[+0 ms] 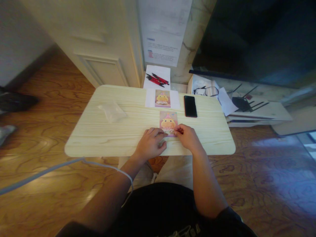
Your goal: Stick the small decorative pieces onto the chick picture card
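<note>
A picture card (168,120) with a yellow cartoon figure in a pink party hat lies near the front edge of the table. My left hand (151,142) rests at its lower left, fingers stretched over the card's edge and thumb apart. At the lower right corner, my right hand (187,135) pinches thumb and fingertips together; whatever is between them is too small to make out. Small pale bits show on the card between both hands. Behind it, a similar card (163,97) lies on a white sheet (175,98).
A black phone (190,106) lies right of the cards, a clear plastic bag (112,111) to the left on the pale wooden table (98,138). Red and black pens (157,80) sit on white paper behind. A grey cable (49,174) crosses to my left arm.
</note>
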`<state>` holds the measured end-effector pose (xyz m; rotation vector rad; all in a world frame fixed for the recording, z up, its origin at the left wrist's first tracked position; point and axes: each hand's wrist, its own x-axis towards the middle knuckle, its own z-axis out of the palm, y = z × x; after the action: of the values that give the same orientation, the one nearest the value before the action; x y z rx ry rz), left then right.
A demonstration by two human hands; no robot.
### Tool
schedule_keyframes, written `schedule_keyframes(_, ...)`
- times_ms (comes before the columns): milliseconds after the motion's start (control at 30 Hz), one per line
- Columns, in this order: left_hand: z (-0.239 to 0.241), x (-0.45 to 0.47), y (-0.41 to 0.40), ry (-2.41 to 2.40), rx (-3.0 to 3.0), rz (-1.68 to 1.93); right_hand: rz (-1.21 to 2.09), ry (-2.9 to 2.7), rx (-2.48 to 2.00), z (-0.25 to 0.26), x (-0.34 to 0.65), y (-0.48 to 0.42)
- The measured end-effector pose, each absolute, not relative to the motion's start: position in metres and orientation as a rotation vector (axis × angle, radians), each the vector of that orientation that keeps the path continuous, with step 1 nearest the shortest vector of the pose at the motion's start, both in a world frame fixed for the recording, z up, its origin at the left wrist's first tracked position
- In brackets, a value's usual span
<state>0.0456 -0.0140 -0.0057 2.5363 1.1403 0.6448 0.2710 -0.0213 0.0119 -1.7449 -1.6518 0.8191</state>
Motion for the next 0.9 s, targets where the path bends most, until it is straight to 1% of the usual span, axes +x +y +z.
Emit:
schedule_keyframes(167,-0.005,0.046,-0.014,1.143,2.527,0.647,0.81,-1.681,-1.73,0.007,0.273,-0.021)
schedule_keyframes(500,-0.006,0.045,-0.014,1.138,2.54,0.669,0.693,-1.683,-1.716,0.011,0.29,-0.025)
schedule_keyframes(900,-0.006,0.046,-0.014,1.161,2.512,0.662,0.71,-1.712,-1.76,0.011,0.291,-0.028)
